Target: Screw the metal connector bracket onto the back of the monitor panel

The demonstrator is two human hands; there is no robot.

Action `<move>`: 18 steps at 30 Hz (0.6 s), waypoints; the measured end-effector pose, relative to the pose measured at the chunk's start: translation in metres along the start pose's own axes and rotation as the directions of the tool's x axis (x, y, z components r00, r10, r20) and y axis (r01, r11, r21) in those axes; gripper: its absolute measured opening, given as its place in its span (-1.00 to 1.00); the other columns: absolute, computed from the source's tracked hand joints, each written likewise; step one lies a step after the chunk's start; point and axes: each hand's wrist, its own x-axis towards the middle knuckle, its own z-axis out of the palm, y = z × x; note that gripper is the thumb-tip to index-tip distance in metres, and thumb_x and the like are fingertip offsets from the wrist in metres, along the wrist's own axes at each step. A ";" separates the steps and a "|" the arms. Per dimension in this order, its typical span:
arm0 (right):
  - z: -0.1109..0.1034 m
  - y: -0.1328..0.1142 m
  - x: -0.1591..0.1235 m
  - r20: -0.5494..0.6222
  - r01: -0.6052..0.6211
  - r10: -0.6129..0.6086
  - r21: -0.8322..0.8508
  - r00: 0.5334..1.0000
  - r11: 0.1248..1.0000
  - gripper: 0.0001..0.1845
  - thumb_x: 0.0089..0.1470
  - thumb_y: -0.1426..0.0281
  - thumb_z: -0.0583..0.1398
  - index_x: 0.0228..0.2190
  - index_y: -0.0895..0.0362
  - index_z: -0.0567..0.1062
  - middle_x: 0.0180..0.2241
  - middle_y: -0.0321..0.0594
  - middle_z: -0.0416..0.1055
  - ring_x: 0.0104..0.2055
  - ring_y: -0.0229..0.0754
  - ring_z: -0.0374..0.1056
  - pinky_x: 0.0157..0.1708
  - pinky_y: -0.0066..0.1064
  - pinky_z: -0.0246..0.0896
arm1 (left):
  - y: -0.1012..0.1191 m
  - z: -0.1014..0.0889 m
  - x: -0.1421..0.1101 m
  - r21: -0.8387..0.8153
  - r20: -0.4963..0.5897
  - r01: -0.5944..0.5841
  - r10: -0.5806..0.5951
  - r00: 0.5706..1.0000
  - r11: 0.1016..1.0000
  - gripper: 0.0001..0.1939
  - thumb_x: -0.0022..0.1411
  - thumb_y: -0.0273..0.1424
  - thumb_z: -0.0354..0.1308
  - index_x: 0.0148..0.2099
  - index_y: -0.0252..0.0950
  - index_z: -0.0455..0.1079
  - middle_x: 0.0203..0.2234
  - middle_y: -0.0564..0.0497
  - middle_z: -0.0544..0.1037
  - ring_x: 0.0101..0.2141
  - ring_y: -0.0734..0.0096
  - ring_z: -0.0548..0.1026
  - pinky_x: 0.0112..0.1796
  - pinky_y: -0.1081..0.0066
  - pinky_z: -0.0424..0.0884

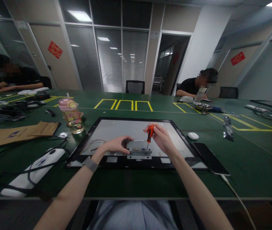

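My right hand (161, 135) grips an orange and black screwdriver (150, 133), held nearly upright. Its thin shaft points down at a metal bracket (139, 154) fitted with connector ports. My left hand (115, 145) is curled at the bracket's left end, thumb on the near side and fingers on the far side, by a small dark part. Beneath both hands a flat display panel (123, 127) with a black frame lies on the table, its pale grey face upward. Thin wires (94, 143) run over the panel's left part.
A pink-lidded drink bottle (71, 115), a brown paper bag (18, 132) and a white power strip (34, 172) with black cables are on the left. To the right are a white case (193, 135) and a phone (211, 158) with its cable. Other people sit across the green table (126, 185).
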 end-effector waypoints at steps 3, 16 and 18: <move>-0.001 -0.001 0.000 -0.005 0.045 -0.046 -0.067 0.999 0.997 -0.79 0.02 0.17 0.27 -0.45 0.05 0.52 -0.27 -0.24 0.40 -0.15 -0.15 0.35 0.06 -0.16 0.20 | -0.002 0.000 0.001 -0.007 -0.004 -0.006 0.006 1.000 1.000 -0.24 -0.13 -0.25 0.39 0.14 -0.24 0.27 0.05 -0.12 0.38 0.03 0.09 0.38 0.05 0.13 0.25; -0.005 0.003 0.003 -0.026 0.080 -0.083 -0.121 0.996 0.989 -0.79 0.12 0.20 0.15 -0.35 0.05 0.49 -0.25 -0.18 0.46 -0.21 -0.11 0.41 -0.04 -0.11 0.28 | 0.005 0.000 -0.001 0.075 -0.029 -0.010 0.012 1.000 0.997 -0.27 -0.12 -0.28 0.39 0.12 -0.25 0.28 0.05 -0.10 0.40 0.04 0.10 0.37 0.07 0.18 0.24; -0.007 0.003 0.004 -0.002 0.081 -0.082 -0.128 0.997 0.988 -0.79 0.10 0.23 0.15 -0.32 0.07 0.53 -0.19 -0.15 0.47 -0.16 -0.08 0.41 0.00 -0.10 0.26 | 0.005 -0.001 -0.001 0.084 -0.027 -0.009 0.011 1.000 0.996 -0.27 -0.13 -0.29 0.39 0.12 -0.27 0.28 0.05 -0.11 0.40 0.04 0.09 0.36 0.07 0.17 0.24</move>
